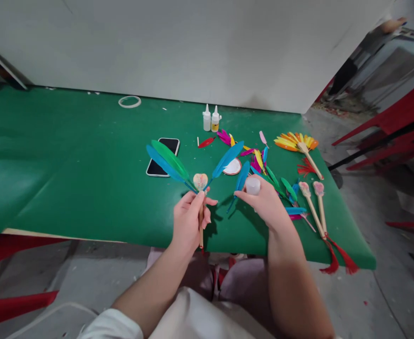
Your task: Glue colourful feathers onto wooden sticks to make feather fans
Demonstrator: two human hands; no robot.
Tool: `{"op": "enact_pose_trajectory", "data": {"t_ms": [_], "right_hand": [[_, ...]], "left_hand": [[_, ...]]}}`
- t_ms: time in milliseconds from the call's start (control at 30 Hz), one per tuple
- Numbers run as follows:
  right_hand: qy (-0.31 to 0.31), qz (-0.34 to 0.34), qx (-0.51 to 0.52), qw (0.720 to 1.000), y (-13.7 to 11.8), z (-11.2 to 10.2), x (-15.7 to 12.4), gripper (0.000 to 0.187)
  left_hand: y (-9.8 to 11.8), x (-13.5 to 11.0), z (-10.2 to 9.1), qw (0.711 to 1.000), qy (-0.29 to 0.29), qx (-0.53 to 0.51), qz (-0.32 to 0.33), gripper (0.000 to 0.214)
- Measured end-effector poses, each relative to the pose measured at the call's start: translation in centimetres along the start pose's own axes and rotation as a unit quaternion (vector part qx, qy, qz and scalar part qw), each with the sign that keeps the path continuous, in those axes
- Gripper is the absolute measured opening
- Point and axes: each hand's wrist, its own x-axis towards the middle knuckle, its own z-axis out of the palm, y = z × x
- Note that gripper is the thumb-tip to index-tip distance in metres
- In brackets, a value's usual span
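Observation:
My left hand is closed round the stick of a feather fan with a heart-shaped head. Two blue feathers and a green feather fan out from that head, to the left and right. In my right hand is a small white bottle, mostly hidden by the palm. Thumb and finger of the same hand pinch a loose blue feather, its quill pointing down to the left. Between the hands and beyond them lies a small round white dish.
Loose feathers are scattered right of centre on the green table. Two glue bottles stand near the wall. A phone lies left. At right are a yellow-orange feather fan and two bare tasselled sticks.

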Motion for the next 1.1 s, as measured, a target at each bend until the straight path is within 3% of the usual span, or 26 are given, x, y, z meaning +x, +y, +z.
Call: {"op": "enact_pose_trajectory", "data": {"t_ms": [67,133,267,333,533,767,900,1100], "right_hand": [[0.020,0.013,-0.045,0.999,0.1,0.1,0.1,0.022],[0.065,0.002,-0.027,0.998,-0.1,0.1,0.0,0.020],[0.093,-0.058,0.187,0.976,-1.3,0.6,-0.8,0.025],[0.098,-0.056,0.227,0.967,-1.9,1.1,-1.1,0.027],[0.137,-0.057,0.213,0.966,-1.9,2.0,-1.0,0.025],[0.194,-0.132,0.130,0.963,-3.1,1.5,-2.4,0.022],[0.245,-0.140,0.164,0.945,-3.5,1.4,-2.9,0.026],[0.189,-0.096,0.220,0.952,-3.0,2.2,-2.2,0.029]], "left_hand": [[-0.3,0.0,0.0,1.000,-0.015,0.011,-0.008,0.027],[-0.5,-0.2,0.1,0.999,-0.033,0.022,-0.012,0.027],[-0.6,-0.6,0.6,0.997,-0.067,0.046,-0.018,0.026],[-0.6,-0.8,0.8,0.994,-0.091,0.057,-0.024,0.026],[-0.9,-1.0,1.0,0.987,-0.136,0.076,-0.038,0.034],[-1.0,-0.5,0.7,0.991,-0.109,0.078,-0.023,0.026],[-0.8,-0.5,0.5,0.995,-0.087,0.058,-0.009,0.022],[-0.1,-1.3,1.0,0.993,-0.106,0.043,-0.013,0.027]]}}
